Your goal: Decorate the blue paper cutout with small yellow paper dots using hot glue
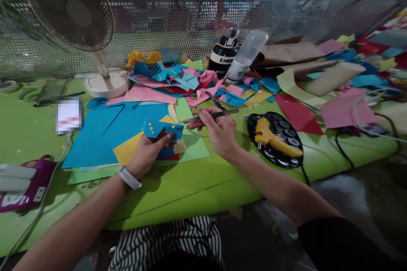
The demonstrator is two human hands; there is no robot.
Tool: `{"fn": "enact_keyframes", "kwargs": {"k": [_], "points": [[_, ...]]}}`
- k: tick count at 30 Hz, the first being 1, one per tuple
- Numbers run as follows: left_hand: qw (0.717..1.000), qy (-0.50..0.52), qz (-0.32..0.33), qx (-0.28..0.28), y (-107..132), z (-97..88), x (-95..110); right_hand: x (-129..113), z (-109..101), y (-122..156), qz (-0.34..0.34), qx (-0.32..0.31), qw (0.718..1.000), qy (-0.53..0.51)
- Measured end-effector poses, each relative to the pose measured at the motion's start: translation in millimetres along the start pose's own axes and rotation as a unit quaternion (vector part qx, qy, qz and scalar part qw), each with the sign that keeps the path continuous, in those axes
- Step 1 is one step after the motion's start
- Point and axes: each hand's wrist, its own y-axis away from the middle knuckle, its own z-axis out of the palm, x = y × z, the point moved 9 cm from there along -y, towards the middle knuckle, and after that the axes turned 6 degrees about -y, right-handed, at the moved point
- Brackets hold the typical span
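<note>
My left hand (146, 153) is closed around a small folded blue paper piece (158, 128) dotted with tiny yellow squares, held just above the sheets on the table. My right hand (213, 129) pinches a pair of metal tweezers (212, 115), whose tip points left and meets the blue piece's upper right edge. A white band sits on my left wrist. Under both hands lie stacked coloured sheets (108, 135), blue, yellow and light green.
A yellow glue gun (274, 137) rests on a black round tray (288, 129) right of my right hand, its cord trailing off the green table (197, 186). A white fan (76, 12) stands back left. Two bottles (237, 53) and heaps of paper scraps fill the back.
</note>
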Motion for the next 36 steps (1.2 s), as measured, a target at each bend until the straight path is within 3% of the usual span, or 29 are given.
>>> {"fn": "enact_keyframes", "kwargs": {"k": [36], "points": [[0.998,-0.059,-0.022,-0.003,1.6,0.5,-0.9,-6.7,3.9,0.7,-0.011,-0.023,0.997,0.07]]}}
